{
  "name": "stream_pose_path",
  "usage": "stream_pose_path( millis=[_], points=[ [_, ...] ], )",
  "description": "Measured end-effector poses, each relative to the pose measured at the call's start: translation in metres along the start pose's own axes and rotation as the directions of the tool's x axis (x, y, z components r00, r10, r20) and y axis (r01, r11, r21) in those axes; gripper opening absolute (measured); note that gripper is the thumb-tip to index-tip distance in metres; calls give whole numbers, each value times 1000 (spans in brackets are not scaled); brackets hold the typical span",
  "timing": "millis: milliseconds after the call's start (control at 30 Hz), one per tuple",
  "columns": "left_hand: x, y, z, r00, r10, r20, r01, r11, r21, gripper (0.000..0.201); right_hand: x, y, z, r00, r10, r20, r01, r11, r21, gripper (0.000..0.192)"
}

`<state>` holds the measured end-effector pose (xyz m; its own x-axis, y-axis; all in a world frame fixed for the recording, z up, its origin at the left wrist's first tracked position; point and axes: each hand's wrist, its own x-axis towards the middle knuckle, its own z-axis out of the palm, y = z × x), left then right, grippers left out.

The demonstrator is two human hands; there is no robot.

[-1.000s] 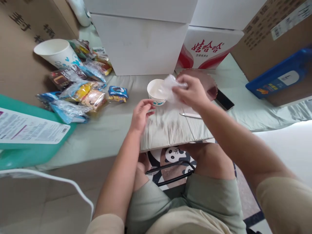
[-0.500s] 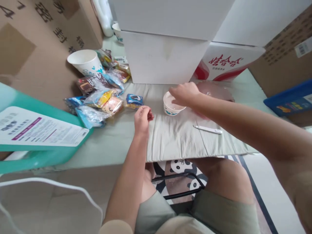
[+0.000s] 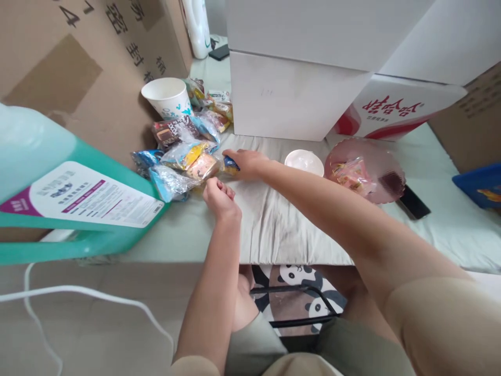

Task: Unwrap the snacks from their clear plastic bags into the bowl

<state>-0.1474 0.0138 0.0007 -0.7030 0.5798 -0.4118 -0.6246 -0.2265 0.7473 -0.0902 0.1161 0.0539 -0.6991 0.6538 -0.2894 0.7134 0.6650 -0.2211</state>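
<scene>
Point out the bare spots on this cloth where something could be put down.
Bare cloth lies between the right forearm and the near edge. Crowded: the snack packets by the left hand and right hand, the white bowl, and the pink dish.

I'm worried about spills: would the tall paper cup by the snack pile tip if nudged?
Probably yes. The paper cup stands tall, wider at the rim than lower down, and looks empty, so likely light. Snack packets crowd its right side and might catch it.

Red "娃哈哈" upside down on white box (image 3: 395,112); "密封桶" on cardboard carton (image 3: 97,62).
</scene>
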Motion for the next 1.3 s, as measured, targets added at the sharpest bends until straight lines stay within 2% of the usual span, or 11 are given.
stream_pose_path(
  millis=[167, 333, 400, 533, 600, 733, 833, 933, 1067, 1200, 1300],
  points=[
    [11, 3, -13, 988, 113, 102, -120, 991, 59, 35, -31, 15, 20, 953, 73, -295, 47, 924, 381, 79],
    [4, 3, -16, 918, -48, 393, -11, 989, 146, 38, -132, 17, 60, 874, 285, -394, 282, 365, 888, 74],
    [-11, -2, -15, 772, -211, 600, 55, 962, 266, 36, -169, 19, 84, 860, 389, -329, 297, 142, 944, 63],
    [-49, -20, -14, 307, -515, 800, 43, 847, 529, 54, -214, 25, 116, 853, 480, -203, 272, -78, 959, 58],
    [-64, -30, -14, 212, -539, 815, -3, 834, 552, 67, -225, 29, 125, 860, 476, -184, 262, -101, 960, 61],
    [-77, -53, -10, 279, -497, 821, -170, 816, 552, 61, -239, 47, 139, 856, 490, -168, 228, -65, 972, 61],
    [-82, -71, -5, 328, -505, 798, -298, 747, 595, 40, -251, 72, 146, 810, 551, -203, 179, 96, 979, 67],
    [-89, -83, 0, 272, -530, 803, -404, 695, 595, 34, -262, 96, 145, 752, 559, -351, 183, 334, 925, 67],
    [-95, -90, 5, 232, -454, 860, -526, 685, 504, 33, -269, 110, 138, 710, 426, -561, 218, 625, 750, 17],
    [-93, -92, 5, 295, -412, 862, -519, 688, 507, 29, -269, 107, 139, 663, 343, -666, 217, 763, 609, 16],
    [-87, -89, 3, 359, -449, 818, -366, 738, 566, 27, -275, 113, 138, 670, 263, -694, 229, 816, 531, 28]
  ],
)
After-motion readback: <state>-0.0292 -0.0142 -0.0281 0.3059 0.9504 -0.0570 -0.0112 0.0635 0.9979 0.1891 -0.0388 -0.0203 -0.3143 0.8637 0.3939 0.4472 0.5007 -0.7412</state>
